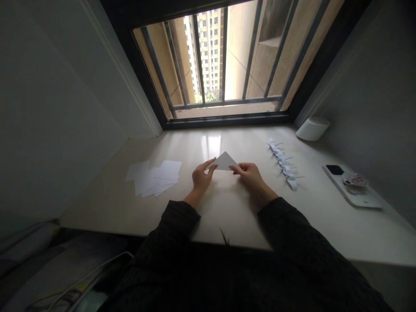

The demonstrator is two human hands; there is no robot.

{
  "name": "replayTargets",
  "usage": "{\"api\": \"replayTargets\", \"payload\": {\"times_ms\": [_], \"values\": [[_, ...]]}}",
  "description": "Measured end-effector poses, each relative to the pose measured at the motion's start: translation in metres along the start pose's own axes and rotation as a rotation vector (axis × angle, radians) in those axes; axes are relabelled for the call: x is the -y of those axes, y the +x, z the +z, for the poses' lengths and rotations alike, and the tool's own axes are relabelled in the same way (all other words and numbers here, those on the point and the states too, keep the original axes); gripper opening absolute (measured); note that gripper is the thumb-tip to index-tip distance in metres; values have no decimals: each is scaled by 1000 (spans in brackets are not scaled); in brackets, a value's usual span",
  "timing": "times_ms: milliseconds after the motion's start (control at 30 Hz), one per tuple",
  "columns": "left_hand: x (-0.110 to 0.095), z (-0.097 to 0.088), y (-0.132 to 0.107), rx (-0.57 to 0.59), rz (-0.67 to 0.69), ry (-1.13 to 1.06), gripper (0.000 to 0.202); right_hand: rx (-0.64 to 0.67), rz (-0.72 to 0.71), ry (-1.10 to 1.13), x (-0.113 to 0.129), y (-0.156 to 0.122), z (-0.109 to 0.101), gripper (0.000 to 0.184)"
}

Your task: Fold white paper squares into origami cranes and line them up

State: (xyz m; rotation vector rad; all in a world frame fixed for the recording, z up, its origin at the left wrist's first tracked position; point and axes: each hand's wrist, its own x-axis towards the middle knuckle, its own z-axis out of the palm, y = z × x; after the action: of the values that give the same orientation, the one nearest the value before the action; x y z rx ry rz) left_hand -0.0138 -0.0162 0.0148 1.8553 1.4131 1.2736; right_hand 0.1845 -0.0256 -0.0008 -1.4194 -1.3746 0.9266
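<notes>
Between my hands is a sheet of white paper (225, 161) folded into a triangle, its point facing the window. My left hand (202, 175) pinches the left corner between thumb and fingers. At the right corner, my right hand (248, 174) grips the paper the same way. Left of my hands lie several loose white paper sheets (156, 177), overlapping in a spread pile. To the right, a row of small folded paper figures (282, 164) runs slantwise toward the window; they look like paper cranes.
A phone (351, 186) with a round grip on its back lies at the right of the white sill (107, 199). A white cylindrical object (313, 128) stands in the back right corner. The barred window (224, 119) closes off the far side. A cable (97, 271) hangs below the front edge at left.
</notes>
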Motion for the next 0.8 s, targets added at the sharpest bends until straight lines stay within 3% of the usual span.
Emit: {"api": "replayTargets", "payload": {"times_ms": [267,433,800], "values": [[4,2,2,-61,-90,-109,31,-85,-76,109,2,-3,7,41],[7,4,6,-92,-118,-131,31,-194,-154,216,5,-3,17,52],[19,10,18,-104,-185,-226,34,-244,-331,-49,7,-4,17,49]]}}
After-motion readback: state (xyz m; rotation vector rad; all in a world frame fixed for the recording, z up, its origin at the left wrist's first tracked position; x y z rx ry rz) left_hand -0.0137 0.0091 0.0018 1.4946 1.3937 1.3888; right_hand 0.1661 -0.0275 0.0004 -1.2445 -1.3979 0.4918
